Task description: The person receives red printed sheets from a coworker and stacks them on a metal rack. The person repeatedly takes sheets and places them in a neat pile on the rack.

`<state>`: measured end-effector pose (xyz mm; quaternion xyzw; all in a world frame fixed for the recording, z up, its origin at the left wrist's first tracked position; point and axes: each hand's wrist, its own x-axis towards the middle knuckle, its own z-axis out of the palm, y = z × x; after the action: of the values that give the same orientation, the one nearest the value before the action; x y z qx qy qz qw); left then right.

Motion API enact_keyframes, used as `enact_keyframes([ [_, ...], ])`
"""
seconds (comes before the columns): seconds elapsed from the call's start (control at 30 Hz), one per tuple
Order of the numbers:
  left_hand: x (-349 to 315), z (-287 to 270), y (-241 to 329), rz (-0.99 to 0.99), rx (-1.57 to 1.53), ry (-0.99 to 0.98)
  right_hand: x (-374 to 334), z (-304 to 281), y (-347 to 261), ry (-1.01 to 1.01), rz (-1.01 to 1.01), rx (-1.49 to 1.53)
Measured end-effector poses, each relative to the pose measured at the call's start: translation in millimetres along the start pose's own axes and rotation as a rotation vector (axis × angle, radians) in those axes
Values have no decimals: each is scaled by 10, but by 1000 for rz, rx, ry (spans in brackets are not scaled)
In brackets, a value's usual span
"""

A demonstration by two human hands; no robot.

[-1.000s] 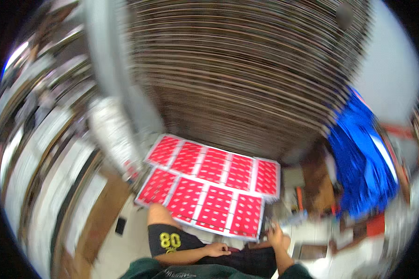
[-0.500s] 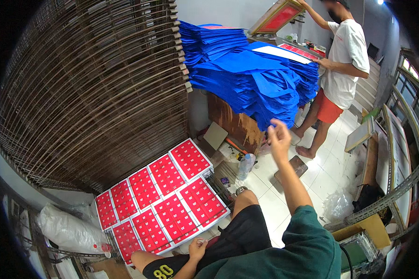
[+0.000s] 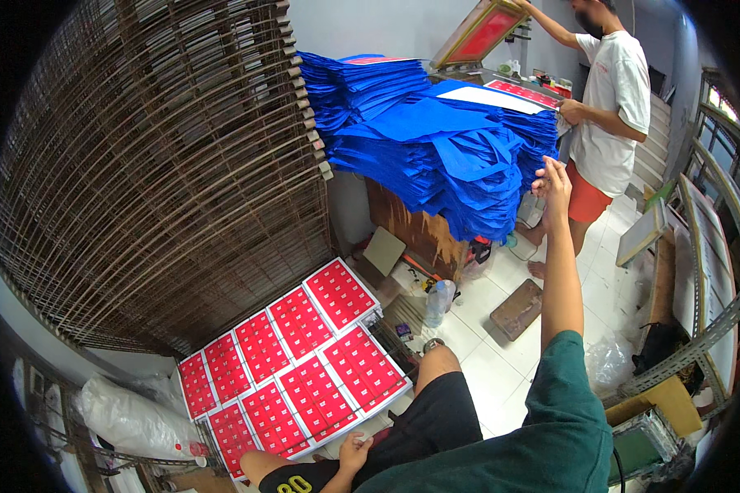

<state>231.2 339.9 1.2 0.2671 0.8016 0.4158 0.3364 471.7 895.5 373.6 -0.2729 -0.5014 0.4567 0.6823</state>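
Progress, as we judge it from this one view: our right hand (image 3: 553, 182) is raised to the overhanging edge of the tall pile of blue fabric bags (image 3: 452, 156), its fingers lightly curled against the hanging blue fabric; we cannot tell whether the grip has closed on a piece or merely touches it, so we take a bag to be not yet pulled free. Our left hand (image 3: 355, 451) rests low beside our knee, fingers loosely open and empty, at the near edge of the printed sheet of red panels (image 3: 292, 357). That sheet lies flat on a wire tray just below the drying rack (image 3: 156, 164), whose many stacked wire shelves fill the left of the view. The pile of bags sits on a wooden surface (image 3: 415, 230) and is still high, so most of it appears left to handle. Beyond the pile a co-worker (image 3: 608, 107) in a white shirt stands at a printing screen with a red mesh (image 3: 485, 33). The floor (image 3: 501, 361) is pale tile, strewn with a plastic bottle (image 3: 438, 302), cardboard scraps and a clear plastic bag (image 3: 127, 415) at lower left.
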Motion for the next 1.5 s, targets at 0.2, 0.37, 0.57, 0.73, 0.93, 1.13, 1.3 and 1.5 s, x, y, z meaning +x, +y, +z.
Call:
enact_keyframes([
  [0.2,-71,16,71,56,81,18,431,-60,162,45,136,-13],
  [0.37,-66,51,41,86,111,35,662,-105,205,110,163,28],
  [0.57,-36,60,-141,73,70,25,730,-240,279,132,197,47],
  [0.73,-44,56,-82,61,77,20,721,-342,350,156,220,110],
  [0.93,-76,51,-14,77,83,22,1043,-447,421,161,198,455],
  [1.13,-94,16,107,36,167,1,1396,-452,461,186,201,721],
  [1.3,-117,5,78,12,162,13,1444,-182,411,242,275,914],
  [1.5,-52,23,10,8,201,-7,1563,-105,213,-35,360,841],
])
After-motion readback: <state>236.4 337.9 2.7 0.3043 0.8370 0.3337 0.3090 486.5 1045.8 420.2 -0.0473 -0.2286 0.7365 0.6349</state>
